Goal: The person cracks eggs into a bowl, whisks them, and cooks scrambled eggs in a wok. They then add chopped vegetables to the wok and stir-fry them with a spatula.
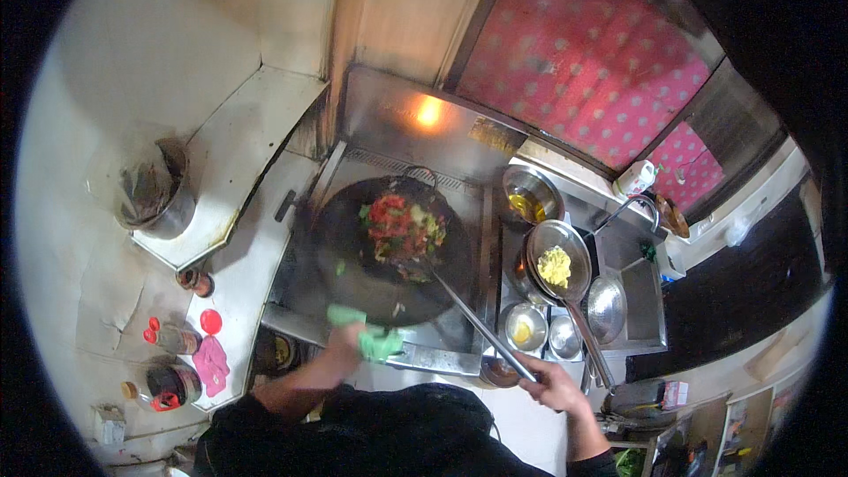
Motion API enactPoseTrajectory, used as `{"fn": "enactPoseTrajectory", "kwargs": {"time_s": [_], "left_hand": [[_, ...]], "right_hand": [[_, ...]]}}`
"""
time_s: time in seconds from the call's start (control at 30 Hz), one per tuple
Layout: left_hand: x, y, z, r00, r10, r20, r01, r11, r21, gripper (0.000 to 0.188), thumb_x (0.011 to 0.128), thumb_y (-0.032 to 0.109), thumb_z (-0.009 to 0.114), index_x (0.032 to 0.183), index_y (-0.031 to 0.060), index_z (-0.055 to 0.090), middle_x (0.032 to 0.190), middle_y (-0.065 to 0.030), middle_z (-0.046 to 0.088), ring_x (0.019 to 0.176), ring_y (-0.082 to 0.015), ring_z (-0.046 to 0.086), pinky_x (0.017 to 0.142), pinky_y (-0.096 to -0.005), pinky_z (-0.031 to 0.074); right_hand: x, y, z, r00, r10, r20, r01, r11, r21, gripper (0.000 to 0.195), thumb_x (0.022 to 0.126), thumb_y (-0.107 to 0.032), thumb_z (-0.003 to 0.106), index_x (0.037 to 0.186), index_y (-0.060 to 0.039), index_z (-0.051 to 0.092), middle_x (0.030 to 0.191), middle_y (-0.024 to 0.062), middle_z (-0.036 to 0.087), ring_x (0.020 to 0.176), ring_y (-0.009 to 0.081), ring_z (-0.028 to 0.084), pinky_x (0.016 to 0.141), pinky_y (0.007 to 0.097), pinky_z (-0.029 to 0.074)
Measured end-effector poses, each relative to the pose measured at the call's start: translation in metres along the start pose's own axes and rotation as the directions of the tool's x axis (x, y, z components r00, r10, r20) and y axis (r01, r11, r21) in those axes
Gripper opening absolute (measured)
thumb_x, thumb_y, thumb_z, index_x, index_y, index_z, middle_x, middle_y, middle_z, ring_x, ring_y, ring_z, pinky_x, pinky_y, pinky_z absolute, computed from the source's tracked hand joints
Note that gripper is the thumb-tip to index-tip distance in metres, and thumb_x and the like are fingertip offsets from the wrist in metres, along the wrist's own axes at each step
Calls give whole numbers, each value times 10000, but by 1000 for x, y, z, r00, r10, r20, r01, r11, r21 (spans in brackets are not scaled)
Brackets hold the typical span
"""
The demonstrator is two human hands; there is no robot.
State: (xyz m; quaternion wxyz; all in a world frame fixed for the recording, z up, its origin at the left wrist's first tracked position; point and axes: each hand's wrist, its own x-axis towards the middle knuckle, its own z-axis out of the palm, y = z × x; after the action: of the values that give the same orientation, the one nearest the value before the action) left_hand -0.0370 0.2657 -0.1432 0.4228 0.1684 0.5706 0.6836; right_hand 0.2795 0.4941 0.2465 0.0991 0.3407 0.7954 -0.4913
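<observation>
A large dark wok sits on the stove, holding a blurred heap of chopped red and green vegetables. My left hand is closed around a green cloth at the wok's near rim. My right hand grips the long metal handle of a cooking ladle or spatula, whose head is hidden in the food. To the right, a metal strainer holds yellow, egg-like food over a pot.
Right of the stove stand a steel bowl with oil, smaller metal bowls and a sink. On the left counter are sauce bottles, a jar and a pink cloth. A metal pot occupies the shelf above.
</observation>
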Motion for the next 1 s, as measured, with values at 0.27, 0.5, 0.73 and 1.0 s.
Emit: {"fn": "enactPoseTrajectory", "kwargs": {"time_s": [0.27, 0.5, 0.73, 1.0], "left_hand": [[12, 104, 76, 884, -449, -131, 245, 683, -689, 186, 809, 68, 646, 969, -17, 606, 877, -162, 637, 799, -336, 667, 703, -441, 536], [-50, 112, 37, 885, 456, 98, -438, 742, 508, 105, 837, 103, 653, 899, 20, 675, 820, -184, 657, 767, -320, 677, 684, -410, 536], [55, 134, 82, 849, -429, -308, 131, 737, -663, 72, 799, 55, 620, 843, 1, 600, 784, -121, 593, 699, -295, 630, 619, -443, 499], [67, 105, 72, 865, -428, -263, 172, 745, -645, 134, 804, 54, 635, 917, -13, 607, 823, -123, 605, 702, -294, 638, 621, -439, 514]], "right_hand": [[88, 6, 64, 938, -294, -183, 188, 877, -442, 622, 868, -60, 656, 1462, -131, 487, 1114, 276, 666, 982, 433, 655, 878, 457, 534], [1, 16, 2, 971, -208, -120, 190, 970, -151, 593, 901, 21, 676, 1458, -50, 489, 1217, 194, 690, 1087, 204, 675, 956, 292, 504], [88, 15, 31, 944, -282, -168, 169, 856, -490, 589, 842, 1, 650, 1415, -46, 520, 1262, 236, 638, 1111, 384, 651, 953, 397, 518], [140, 8, 80, 910, -319, -264, 235, 923, -305, 588, 872, -38, 654, 1434, -20, 484, 1316, 283, 581, 1191, 428, 583, 987, 405, 494]]}}
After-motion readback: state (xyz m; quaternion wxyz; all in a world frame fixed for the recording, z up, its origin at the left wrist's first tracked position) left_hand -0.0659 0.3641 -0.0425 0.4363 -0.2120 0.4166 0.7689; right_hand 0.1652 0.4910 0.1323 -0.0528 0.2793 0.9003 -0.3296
